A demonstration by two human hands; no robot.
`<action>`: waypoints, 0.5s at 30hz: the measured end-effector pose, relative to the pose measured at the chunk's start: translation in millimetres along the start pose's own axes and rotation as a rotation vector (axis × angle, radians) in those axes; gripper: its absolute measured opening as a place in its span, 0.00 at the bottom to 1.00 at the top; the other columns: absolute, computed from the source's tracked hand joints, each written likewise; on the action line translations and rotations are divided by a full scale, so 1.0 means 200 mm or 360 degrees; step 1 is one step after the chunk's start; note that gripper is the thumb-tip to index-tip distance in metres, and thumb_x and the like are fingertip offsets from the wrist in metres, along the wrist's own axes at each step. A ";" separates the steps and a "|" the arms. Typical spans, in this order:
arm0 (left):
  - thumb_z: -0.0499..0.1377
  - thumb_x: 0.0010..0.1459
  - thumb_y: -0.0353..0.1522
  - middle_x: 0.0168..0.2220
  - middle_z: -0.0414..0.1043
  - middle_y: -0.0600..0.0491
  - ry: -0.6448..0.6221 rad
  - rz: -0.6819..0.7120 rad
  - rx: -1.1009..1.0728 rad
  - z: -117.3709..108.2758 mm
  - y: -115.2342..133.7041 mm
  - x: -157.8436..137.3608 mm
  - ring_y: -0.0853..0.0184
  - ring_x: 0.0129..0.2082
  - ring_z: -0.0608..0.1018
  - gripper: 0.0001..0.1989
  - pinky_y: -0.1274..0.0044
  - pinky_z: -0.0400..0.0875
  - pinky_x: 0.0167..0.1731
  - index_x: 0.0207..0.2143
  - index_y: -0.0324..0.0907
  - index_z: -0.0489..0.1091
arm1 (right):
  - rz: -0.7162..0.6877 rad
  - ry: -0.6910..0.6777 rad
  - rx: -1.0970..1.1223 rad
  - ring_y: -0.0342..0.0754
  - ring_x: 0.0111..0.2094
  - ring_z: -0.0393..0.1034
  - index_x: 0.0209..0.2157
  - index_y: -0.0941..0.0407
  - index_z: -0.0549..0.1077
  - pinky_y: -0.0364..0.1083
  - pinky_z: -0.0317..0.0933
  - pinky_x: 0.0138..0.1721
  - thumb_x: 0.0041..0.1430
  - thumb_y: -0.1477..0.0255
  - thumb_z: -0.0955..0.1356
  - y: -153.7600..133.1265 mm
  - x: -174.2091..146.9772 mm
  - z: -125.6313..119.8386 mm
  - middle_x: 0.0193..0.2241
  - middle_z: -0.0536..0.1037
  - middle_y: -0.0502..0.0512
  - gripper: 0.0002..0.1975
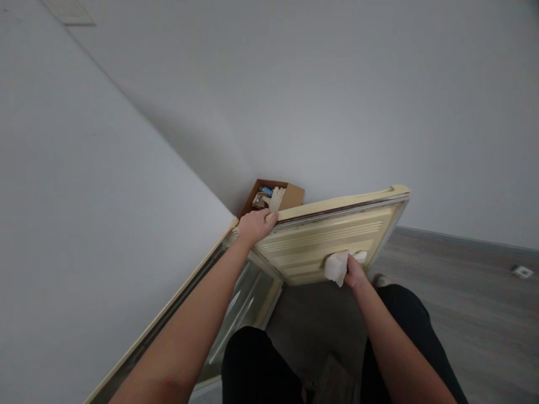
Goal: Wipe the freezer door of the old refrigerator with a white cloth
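Note:
A cream-coloured fridge door (370, 224) stands open in front of me, its ribbed inner side facing me. My left hand (255, 225) grips the top edge of this door near its hinge corner. My right hand (352, 271) presses a white cloth (336, 267) against the door's inner panel, low on the ribbed part. The open fridge body (244, 297) with glass shelves lies below my left forearm.
A brown cardboard box (290, 195) holding a pale glove and small items sits behind the door by the white wall. Grey wood-look floor spreads to the right, with a small white object (522, 271) lying on it. My dark-trousered legs are at the bottom.

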State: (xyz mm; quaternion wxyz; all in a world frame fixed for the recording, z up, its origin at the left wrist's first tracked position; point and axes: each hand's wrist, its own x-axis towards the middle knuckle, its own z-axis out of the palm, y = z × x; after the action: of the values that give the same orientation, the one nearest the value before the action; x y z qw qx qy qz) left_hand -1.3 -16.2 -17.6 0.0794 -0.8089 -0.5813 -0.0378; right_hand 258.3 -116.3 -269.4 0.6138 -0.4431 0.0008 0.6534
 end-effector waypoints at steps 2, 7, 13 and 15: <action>0.40 0.71 0.51 0.44 0.84 0.45 0.0007 0.0004 -0.0010 0.00 0.01 0.00 0.52 0.48 0.84 0.31 0.68 0.74 0.44 0.45 0.47 0.80 | 0.0067 0.0000 -0.0081 0.52 0.29 0.78 0.31 0.54 0.74 0.49 0.74 0.42 0.62 0.72 0.64 -0.04 -0.07 0.00 0.23 0.80 0.54 0.08; 0.40 0.71 0.51 0.44 0.84 0.44 0.0011 -0.0002 -0.0027 -0.02 0.03 0.00 0.52 0.47 0.84 0.32 0.67 0.75 0.45 0.44 0.46 0.80 | 0.0053 -0.0041 -0.0176 0.50 0.28 0.77 0.33 0.54 0.75 0.48 0.74 0.40 0.67 0.71 0.63 -0.07 -0.19 -0.01 0.26 0.82 0.54 0.10; 0.40 0.71 0.51 0.44 0.84 0.45 0.0000 0.0029 -0.0020 -0.05 0.03 -0.01 0.54 0.46 0.84 0.32 0.68 0.75 0.44 0.43 0.47 0.80 | 0.0191 -0.0140 -0.0166 0.46 0.22 0.72 0.34 0.54 0.73 0.44 0.70 0.30 0.69 0.65 0.66 0.06 -0.21 0.07 0.22 0.77 0.50 0.11; 0.40 0.71 0.51 0.44 0.84 0.45 -0.0002 0.0033 -0.0018 -0.04 0.03 0.00 0.53 0.46 0.84 0.32 0.68 0.75 0.44 0.43 0.46 0.80 | 0.0145 -0.0242 -0.0209 0.46 0.24 0.73 0.34 0.55 0.74 0.44 0.70 0.31 0.69 0.64 0.68 0.13 -0.21 0.12 0.22 0.76 0.50 0.11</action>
State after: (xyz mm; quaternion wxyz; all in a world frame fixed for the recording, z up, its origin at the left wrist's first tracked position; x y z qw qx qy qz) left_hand 4.1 -20.2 -9.6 0.0748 -0.8153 -0.5728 -0.0399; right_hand 216.5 -143.2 -244.1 0.5514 -0.4310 -0.0684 0.7110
